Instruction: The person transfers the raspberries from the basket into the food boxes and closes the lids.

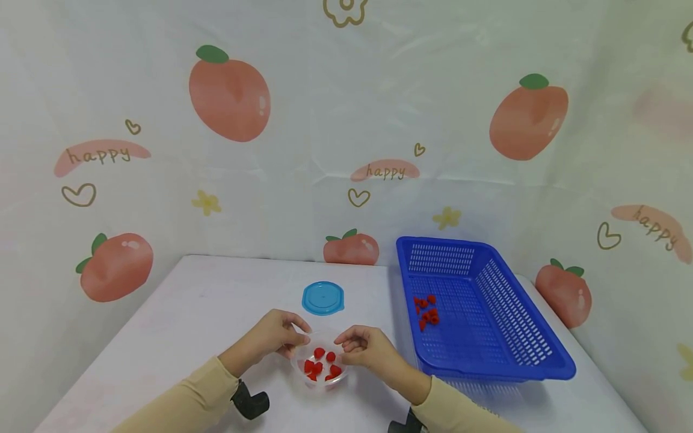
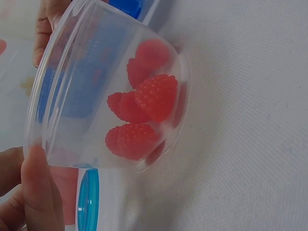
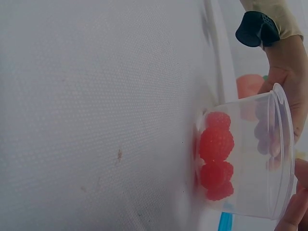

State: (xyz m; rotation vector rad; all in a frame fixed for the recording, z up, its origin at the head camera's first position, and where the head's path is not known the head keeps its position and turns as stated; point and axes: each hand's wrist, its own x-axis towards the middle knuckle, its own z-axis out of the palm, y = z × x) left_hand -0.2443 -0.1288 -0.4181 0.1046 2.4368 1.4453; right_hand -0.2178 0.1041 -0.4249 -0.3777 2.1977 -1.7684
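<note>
A clear round plastic tub (image 1: pixel 319 383) stands on the table, with several red raspberries (image 2: pixel 156 97) lying on its bottom. My left hand (image 1: pixel 281 334) pinches the tub's rim on the left side; its thumb lies against the rim in the left wrist view. On the opposite side, my right hand (image 1: pixel 369 349) hovers at the rim, fingers loosely bent, thumb and index finger apart, and nothing shows between them. In the right wrist view its fingertips (image 3: pixel 294 209) are right at the rim. A round blue lid (image 1: pixel 323 298) lies flat behind the tub.
A large blue plastic basket (image 1: pixel 547 374) with slotted walls stands to the right, and several more raspberries (image 1: pixel 428 317) lie near its left side. Behind the white table (image 1: pixel 238 285) hangs a white cloth (image 1: pixel 303 108) printed with fruit and hearts.
</note>
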